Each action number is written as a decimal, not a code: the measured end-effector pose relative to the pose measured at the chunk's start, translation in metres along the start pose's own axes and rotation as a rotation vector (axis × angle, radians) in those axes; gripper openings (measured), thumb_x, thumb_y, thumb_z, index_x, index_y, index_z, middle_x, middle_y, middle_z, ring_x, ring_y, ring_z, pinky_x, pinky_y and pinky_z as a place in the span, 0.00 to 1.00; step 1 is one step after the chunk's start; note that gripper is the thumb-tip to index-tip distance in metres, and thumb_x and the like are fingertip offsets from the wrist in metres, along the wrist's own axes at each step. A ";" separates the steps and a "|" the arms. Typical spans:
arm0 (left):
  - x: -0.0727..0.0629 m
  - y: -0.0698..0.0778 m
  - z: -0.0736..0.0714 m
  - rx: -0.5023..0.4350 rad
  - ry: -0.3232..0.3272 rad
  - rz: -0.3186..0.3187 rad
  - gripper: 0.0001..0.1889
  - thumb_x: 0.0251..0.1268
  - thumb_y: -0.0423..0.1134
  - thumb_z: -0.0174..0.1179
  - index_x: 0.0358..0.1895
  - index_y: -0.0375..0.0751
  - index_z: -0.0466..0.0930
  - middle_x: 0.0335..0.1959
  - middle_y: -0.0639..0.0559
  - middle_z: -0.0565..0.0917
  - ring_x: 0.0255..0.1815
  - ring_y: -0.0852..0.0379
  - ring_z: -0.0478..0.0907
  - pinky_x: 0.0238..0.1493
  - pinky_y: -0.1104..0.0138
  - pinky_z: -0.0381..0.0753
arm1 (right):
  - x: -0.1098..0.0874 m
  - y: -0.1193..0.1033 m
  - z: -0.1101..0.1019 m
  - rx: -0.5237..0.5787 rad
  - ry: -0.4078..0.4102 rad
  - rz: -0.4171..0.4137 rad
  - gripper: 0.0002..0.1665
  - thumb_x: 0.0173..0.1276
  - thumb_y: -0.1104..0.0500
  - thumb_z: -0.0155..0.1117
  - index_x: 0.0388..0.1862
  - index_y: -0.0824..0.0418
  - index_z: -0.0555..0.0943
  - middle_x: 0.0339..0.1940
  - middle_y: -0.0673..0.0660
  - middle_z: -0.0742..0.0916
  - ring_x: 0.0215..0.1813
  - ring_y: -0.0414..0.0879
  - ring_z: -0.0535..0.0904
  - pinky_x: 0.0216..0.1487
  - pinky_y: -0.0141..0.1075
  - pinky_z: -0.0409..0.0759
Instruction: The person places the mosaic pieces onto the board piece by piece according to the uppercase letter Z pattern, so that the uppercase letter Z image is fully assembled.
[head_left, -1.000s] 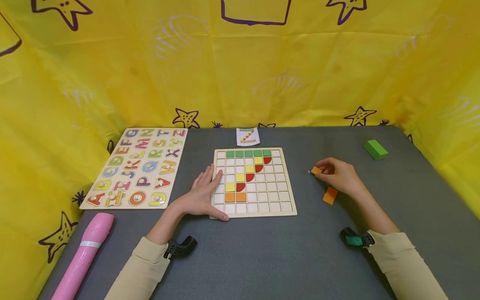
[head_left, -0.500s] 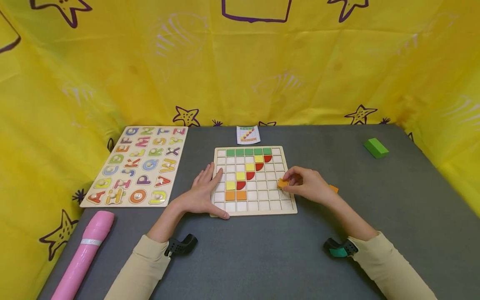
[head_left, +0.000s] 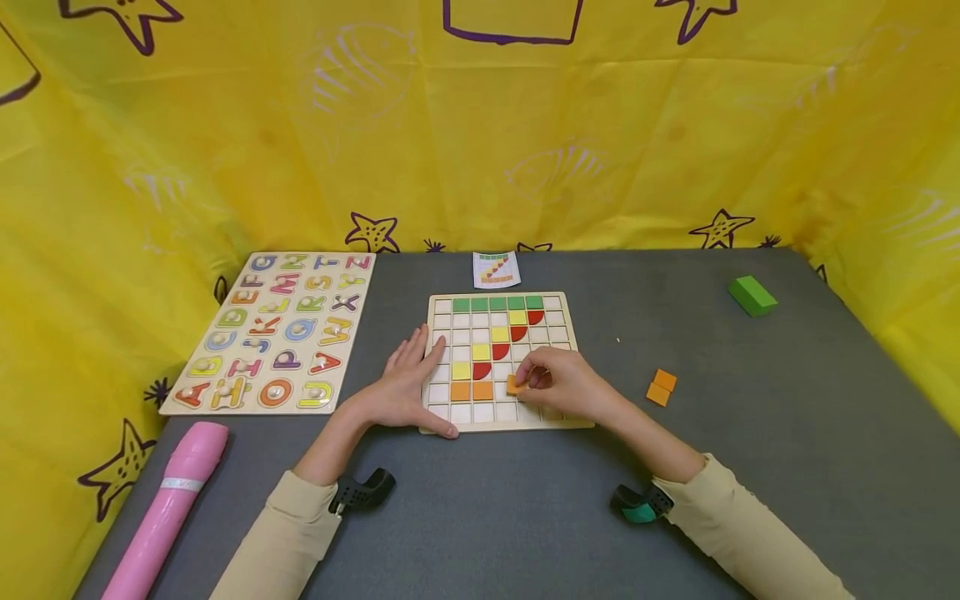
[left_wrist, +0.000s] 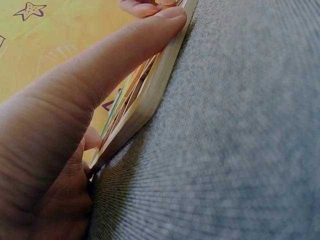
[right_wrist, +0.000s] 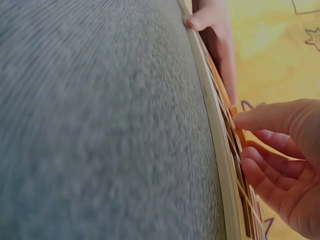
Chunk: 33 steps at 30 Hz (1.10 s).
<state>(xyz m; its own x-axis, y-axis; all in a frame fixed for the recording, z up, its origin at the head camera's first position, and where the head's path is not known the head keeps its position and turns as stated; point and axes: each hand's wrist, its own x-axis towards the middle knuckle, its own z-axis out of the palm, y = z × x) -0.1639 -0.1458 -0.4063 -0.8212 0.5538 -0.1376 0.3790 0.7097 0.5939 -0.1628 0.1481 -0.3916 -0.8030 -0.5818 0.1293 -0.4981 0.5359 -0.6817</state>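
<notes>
A square wooden grid board (head_left: pixel 517 430) lies mid-table, holding a row of green tiles (head_left: pixel 498 304), a diagonal of yellow squares and red quarter-circles, and two orange tiles (head_left: pixel 472 391) low on the left. Spread along the board's left edge, my left hand (head_left: pixel 401 387) rests with straight fingers; its thumb (left_wrist: pixel 172 14) lies on the near rim. My right hand (head_left: pixel 562 383) pinches an orange square tile (head_left: pixel 513 386) between thumb and fingers, close over the grid, right of the two placed orange tiles. In the right wrist view that tile (right_wrist: pixel 240 131) stands tilted at the fingertips.
Two loose orange tiles (head_left: pixel 661 387) lie right of the board. A green block (head_left: pixel 752 297) sits at the far right, and a small pattern card (head_left: pixel 496 271) behind the board. An alphabet puzzle (head_left: pixel 279 333) and a pink tube-shaped object (head_left: pixel 168 508) occupy the left.
My right hand has carried the orange tile leftward from the table to over the board, uncovering the two loose orange tiles. The left hand stays in place.
</notes>
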 end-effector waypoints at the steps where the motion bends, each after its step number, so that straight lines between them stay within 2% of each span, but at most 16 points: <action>1: 0.000 0.000 0.000 0.000 0.000 0.000 0.71 0.37 0.64 0.76 0.78 0.35 0.39 0.78 0.36 0.29 0.78 0.44 0.24 0.72 0.47 0.31 | 0.001 -0.002 0.001 -0.008 0.003 -0.012 0.08 0.57 0.63 0.75 0.33 0.58 0.82 0.28 0.49 0.82 0.32 0.42 0.76 0.35 0.32 0.75; 10: 0.000 -0.001 0.002 -0.008 0.002 -0.001 0.71 0.36 0.65 0.76 0.78 0.36 0.39 0.78 0.36 0.29 0.78 0.44 0.24 0.72 0.47 0.31 | 0.004 -0.009 0.009 -0.014 -0.017 0.008 0.09 0.57 0.62 0.75 0.35 0.58 0.82 0.29 0.48 0.82 0.33 0.42 0.75 0.36 0.32 0.76; 17: -0.001 -0.001 0.002 -0.005 0.007 0.007 0.71 0.36 0.64 0.76 0.78 0.36 0.39 0.78 0.35 0.30 0.78 0.43 0.24 0.72 0.46 0.31 | -0.001 -0.008 0.007 0.024 0.002 0.038 0.09 0.58 0.62 0.74 0.37 0.59 0.83 0.30 0.47 0.82 0.35 0.44 0.78 0.40 0.35 0.79; 28: 0.000 -0.001 0.001 0.007 0.008 0.011 0.71 0.37 0.64 0.76 0.78 0.35 0.39 0.78 0.35 0.30 0.78 0.44 0.24 0.72 0.47 0.31 | -0.007 -0.007 0.005 0.045 -0.012 0.002 0.09 0.66 0.64 0.65 0.46 0.60 0.83 0.38 0.49 0.84 0.41 0.42 0.77 0.47 0.38 0.80; 33: 0.000 -0.001 0.001 0.005 0.009 0.015 0.71 0.37 0.64 0.76 0.78 0.35 0.39 0.78 0.35 0.30 0.78 0.44 0.24 0.72 0.47 0.31 | -0.011 -0.006 0.001 0.094 -0.022 0.031 0.11 0.68 0.64 0.63 0.49 0.60 0.83 0.42 0.50 0.86 0.43 0.42 0.78 0.49 0.39 0.80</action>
<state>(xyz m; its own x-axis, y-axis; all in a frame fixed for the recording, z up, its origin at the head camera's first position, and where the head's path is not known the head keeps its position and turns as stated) -0.1640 -0.1464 -0.4078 -0.8192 0.5604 -0.1218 0.3935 0.7037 0.5915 -0.1503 0.1503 -0.3897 -0.8098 -0.5795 0.0916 -0.4390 0.4950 -0.7499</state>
